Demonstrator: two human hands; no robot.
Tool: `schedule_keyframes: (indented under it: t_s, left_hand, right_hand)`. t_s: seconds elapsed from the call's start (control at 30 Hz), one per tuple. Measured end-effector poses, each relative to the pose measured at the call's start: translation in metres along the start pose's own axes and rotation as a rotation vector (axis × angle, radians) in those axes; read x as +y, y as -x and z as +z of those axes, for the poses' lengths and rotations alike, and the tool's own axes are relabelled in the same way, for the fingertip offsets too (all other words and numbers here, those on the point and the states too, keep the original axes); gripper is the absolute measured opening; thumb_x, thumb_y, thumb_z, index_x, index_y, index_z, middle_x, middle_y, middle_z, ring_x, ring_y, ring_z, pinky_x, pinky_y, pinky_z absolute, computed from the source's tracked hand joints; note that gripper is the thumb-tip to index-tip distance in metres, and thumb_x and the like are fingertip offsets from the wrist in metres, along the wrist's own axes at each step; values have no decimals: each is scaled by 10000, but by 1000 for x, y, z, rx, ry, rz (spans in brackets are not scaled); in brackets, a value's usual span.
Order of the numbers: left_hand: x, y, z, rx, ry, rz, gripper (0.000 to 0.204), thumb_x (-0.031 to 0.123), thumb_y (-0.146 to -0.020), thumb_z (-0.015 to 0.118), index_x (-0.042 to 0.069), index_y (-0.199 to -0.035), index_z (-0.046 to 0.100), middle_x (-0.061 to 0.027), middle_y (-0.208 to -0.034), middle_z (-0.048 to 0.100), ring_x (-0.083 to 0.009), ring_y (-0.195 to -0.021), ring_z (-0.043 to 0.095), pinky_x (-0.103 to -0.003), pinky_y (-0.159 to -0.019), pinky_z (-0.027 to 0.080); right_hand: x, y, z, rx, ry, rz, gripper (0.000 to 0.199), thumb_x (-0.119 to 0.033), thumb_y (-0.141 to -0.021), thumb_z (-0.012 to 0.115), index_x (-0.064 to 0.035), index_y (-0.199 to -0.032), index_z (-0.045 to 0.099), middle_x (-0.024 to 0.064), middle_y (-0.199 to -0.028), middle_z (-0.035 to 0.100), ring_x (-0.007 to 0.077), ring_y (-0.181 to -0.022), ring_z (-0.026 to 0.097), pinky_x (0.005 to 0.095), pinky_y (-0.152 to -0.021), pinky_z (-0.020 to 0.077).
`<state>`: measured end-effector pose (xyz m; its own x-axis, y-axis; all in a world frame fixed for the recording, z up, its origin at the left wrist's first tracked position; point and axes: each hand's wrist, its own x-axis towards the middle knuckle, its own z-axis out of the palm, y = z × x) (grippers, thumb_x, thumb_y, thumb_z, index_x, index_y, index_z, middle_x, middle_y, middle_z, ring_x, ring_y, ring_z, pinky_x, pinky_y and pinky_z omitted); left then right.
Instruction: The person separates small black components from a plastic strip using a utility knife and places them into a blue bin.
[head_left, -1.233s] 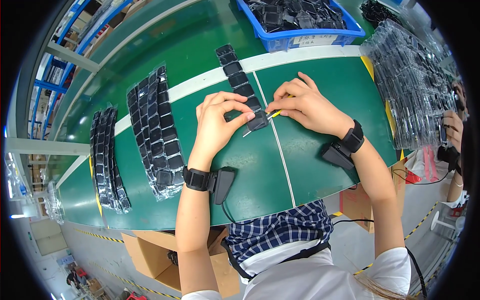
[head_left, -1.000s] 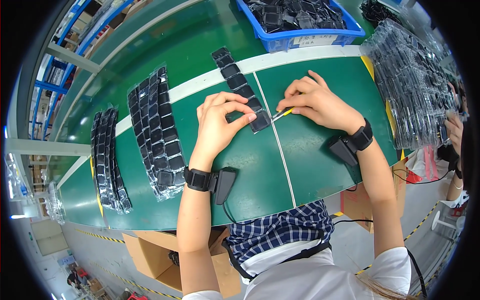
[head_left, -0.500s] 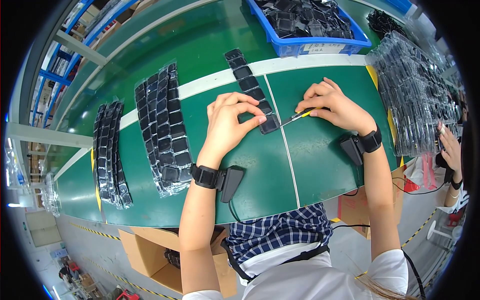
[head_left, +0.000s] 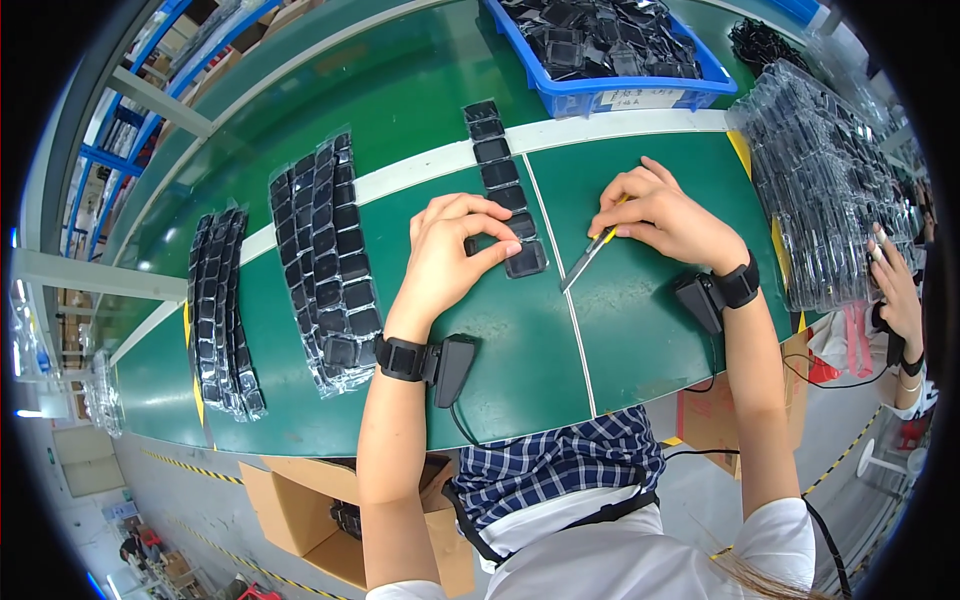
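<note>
Holding the cutter is done by the right hand [head_left: 655, 210], its fingers pinching a yellow-and-black utility knife [head_left: 604, 242]; the blade tip points at the white line [head_left: 582, 350] on the tabletop [head_left: 510, 375]. The left hand [head_left: 450, 245] sets thumb and forefinger, tips apart, on the near end of the pouch strip [head_left: 502, 173]; whether they pinch it cannot be told. The strip, a single row of flat, black, rounded-square pouches, crosses the white rail [head_left: 410, 170] at its far end. Left of it lie two stacks of glossy, film-wrapped strips [head_left: 325, 265]. Beyond the rail, a blue plastic bin [head_left: 640, 97] contains loose black pieces. At right, a clear-plastic pile [head_left: 815, 190] bounds the work area, a co-worker's hand [head_left: 898, 285] beside it.
</note>
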<state>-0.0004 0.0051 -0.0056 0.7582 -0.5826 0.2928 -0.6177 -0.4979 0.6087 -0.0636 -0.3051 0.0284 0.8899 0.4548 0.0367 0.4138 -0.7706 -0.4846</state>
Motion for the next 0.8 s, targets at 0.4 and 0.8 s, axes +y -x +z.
schedule_keyframes:
  t_s: [0.4, 0.8]
  left_hand:
    - [-12, 12, -40, 135, 3, -135, 101, 190, -791, 869, 151, -864, 812, 10, -1190, 718, -259, -1231, 566, -433, -1071, 418]
    - [8, 16, -38, 82, -73, -73, 274, 255, -695, 919, 223, -950, 825, 32, -1302, 644, -261, -1314, 489, -456, -1111, 308]
  right_hand:
    - [-1, -4, 5, 168, -34, -72, 302, -48, -879, 739, -138, -1164, 777, 33, -1035, 584, 238, -1025, 561, 408, -1067, 393]
    - [-6, -17, 22, 222, -19, -113, 348, -65, -875, 751, -147, -1212, 770, 37, -1037, 578, 242, -990, 552, 385, -987, 434]
